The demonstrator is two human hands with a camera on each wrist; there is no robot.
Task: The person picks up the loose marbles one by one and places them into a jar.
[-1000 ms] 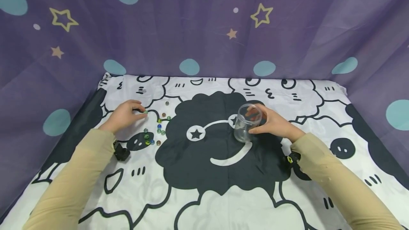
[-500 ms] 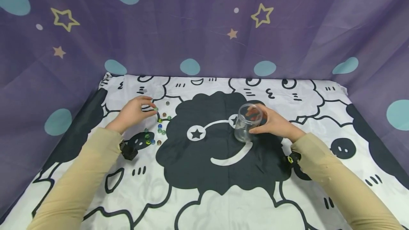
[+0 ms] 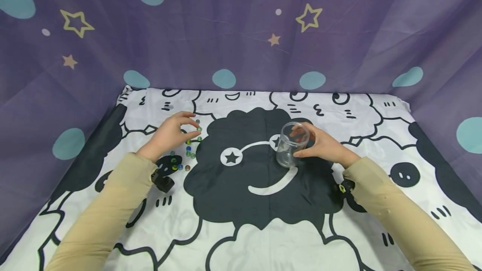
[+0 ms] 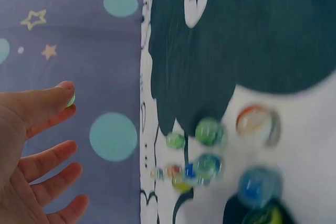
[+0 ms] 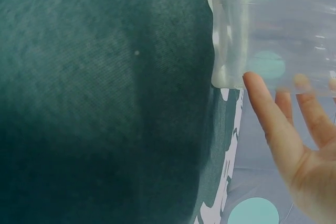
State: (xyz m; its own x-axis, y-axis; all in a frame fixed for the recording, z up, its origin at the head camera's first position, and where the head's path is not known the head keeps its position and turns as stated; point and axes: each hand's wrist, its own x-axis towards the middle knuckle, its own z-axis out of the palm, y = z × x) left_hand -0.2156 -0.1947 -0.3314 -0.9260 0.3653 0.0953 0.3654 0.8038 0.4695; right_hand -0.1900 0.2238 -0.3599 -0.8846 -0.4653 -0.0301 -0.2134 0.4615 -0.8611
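Two tan sleeves [image 3: 101, 212] extend from the near edge across a cartoon-print cloth [image 3: 226, 204] in black and white; a small black device [image 3: 162, 182] shows at the left wrist. Beyond the left cuff, loose glass marbles [image 3: 188, 148] in green, blue, yellow and brown lie scattered on the print. To their right, well apart, the right hand [image 3: 320, 143] grips a transparent jar [image 3: 287, 156], mouth up over the large black figure, with the thumb on its near side and fingers behind. The left hand [image 3: 171, 133] pinches one green marble [image 4: 71, 100] between thumb and index finger, its other fingers spread; this marble is near the far end of the loose group. At the back hangs a purple curtain [image 3: 226, 32] patterned with stars and blue ovals.
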